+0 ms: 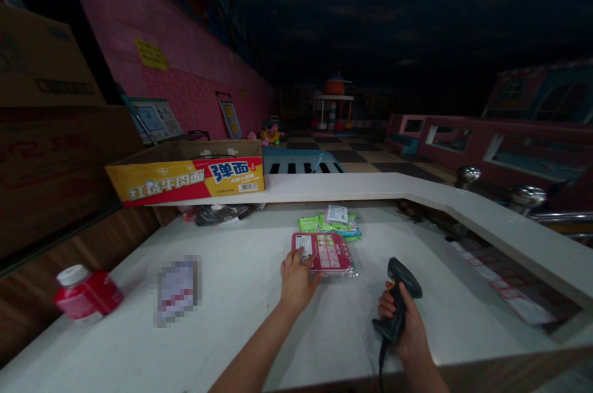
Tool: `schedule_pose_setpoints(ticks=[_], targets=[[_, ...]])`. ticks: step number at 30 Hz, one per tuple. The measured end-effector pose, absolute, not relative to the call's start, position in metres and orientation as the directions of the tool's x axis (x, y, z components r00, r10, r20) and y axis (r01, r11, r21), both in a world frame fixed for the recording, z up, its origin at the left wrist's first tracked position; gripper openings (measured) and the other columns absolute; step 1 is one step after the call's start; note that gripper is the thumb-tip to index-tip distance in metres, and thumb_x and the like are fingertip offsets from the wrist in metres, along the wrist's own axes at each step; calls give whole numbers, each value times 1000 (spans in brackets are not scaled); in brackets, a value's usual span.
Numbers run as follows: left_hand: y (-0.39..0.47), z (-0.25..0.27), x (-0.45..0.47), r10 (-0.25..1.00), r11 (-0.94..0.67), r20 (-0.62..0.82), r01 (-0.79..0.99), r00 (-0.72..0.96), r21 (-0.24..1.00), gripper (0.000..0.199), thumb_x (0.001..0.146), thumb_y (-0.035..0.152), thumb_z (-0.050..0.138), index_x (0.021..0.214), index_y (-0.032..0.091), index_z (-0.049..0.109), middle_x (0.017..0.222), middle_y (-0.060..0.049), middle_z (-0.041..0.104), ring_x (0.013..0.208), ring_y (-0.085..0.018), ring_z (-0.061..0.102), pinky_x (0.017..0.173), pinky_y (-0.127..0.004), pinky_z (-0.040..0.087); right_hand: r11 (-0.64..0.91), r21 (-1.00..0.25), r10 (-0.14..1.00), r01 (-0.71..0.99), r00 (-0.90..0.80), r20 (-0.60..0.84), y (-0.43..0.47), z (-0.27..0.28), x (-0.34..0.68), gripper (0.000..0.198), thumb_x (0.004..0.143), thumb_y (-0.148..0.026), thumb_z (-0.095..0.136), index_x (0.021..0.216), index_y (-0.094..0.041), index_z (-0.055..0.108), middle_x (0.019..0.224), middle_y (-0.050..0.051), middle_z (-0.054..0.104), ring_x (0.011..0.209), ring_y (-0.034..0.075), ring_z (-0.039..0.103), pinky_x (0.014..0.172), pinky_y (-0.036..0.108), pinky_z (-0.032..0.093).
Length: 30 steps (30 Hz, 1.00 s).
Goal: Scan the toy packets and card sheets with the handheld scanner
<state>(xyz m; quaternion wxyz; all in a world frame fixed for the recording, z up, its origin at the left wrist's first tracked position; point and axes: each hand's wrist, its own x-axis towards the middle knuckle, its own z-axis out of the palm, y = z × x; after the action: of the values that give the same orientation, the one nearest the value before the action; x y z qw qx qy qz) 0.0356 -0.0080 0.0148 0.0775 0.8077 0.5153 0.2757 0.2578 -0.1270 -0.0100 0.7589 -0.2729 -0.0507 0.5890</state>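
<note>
My left hand (295,282) is closed on the near left corner of a flat red packet (328,252) in clear plastic wrap, its fingers over the top and the thumb by the front edge. The packet lies on the white counter (231,319). Just behind it is a small pile of green packets (310,223) with a whitish packet (336,214) on top. To the right, my right hand (407,325) is wrapped round the handle of a black barcode scanner (396,294). The scanner's head is raised above the counter, and its cable hangs down toward the front edge.
A red bottle with a white cap (88,294) lies tilted at the left, near a blurred-out card (177,290). A raised white ledge (324,188) borders the counter's back, carrying a yellow and red noodle carton (194,175). Brown boxes (60,152) are stacked far left.
</note>
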Motion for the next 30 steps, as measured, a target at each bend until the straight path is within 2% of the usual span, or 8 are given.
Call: schedule_pose_setpoints(ticks=[5, 8, 10, 13, 16, 22, 25, 30], targets=[[5, 29, 28, 878, -427, 410, 790, 247, 440, 28, 83, 37, 56, 104, 23, 70, 116, -11, 60, 112, -28, 49, 97, -41, 36, 152, -498, 916, -854, 311, -253, -126, -9, 258, 33, 66, -39, 80, 79, -20, 55, 56, -8, 43, 43, 5, 40, 37, 15, 35], [25, 43, 27, 907, -292, 410, 848, 98, 442, 34, 80, 34, 60, 110, 19, 64, 105, -12, 61, 103, -27, 53, 94, -39, 37, 149, -503, 914, -851, 312, -257, -124, -8, 257, 33, 67, -39, 79, 79, -20, 55, 55, -8, 43, 42, 5, 39, 37, 14, 34], [39, 49, 28, 937, -182, 348, 873, 15, 453, 48, 74, 43, 66, 112, 15, 58, 105, -15, 60, 104, -30, 54, 92, -40, 37, 155, -494, 911, -856, 318, -264, -124, -8, 256, 32, 67, -38, 79, 81, -20, 55, 55, -8, 43, 43, 4, 40, 37, 13, 35], [57, 53, 25, 986, -33, 157, 851, -59, 525, 69, 59, 52, 76, 111, 12, 53, 109, -21, 59, 105, -35, 58, 87, -39, 41, 169, -468, 906, -867, 324, -274, -123, -9, 255, 32, 67, -37, 79, 82, -20, 56, 56, -8, 44, 43, 4, 40, 37, 13, 35], [69, 46, 15, 995, 39, 45, 757, -90, 652, 73, 47, 49, 82, 104, 15, 51, 112, -22, 59, 99, -35, 63, 78, -37, 45, 181, -455, 904, -872, 330, -272, -122, -9, 255, 35, 67, -38, 80, 84, -19, 56, 56, -8, 45, 43, 5, 40, 36, 13, 36], [82, 29, -12, 998, 17, 17, 495, -64, 869, 66, 39, 33, 87, 93, 18, 51, 75, -6, 68, 79, -28, 68, 64, -31, 49, 194, -472, 894, -860, 353, -276, -121, -7, 252, 38, 66, -39, 80, 85, -18, 55, 56, -8, 46, 43, 5, 40, 37, 13, 36], [81, 32, -24, 982, 166, -183, 253, 46, 953, 49, 48, 27, 84, 87, 17, 55, 65, -2, 67, 67, -23, 68, 58, -29, 50, 202, -478, 893, -855, 361, -270, -121, -7, 251, 37, 67, -39, 80, 85, -18, 55, 56, -8, 46, 43, 5, 40, 37, 13, 37], [59, 47, -56, 869, 416, -392, -17, 300, 909, 17, 65, 17, 73, 77, 12, 62, 65, -7, 70, 59, -19, 68, 55, -26, 54, 155, -465, 909, -871, 310, -278, -125, -6, 252, 35, 66, -36, 80, 82, -18, 55, 56, -7, 47, 43, 5, 41, 37, 14, 37]])
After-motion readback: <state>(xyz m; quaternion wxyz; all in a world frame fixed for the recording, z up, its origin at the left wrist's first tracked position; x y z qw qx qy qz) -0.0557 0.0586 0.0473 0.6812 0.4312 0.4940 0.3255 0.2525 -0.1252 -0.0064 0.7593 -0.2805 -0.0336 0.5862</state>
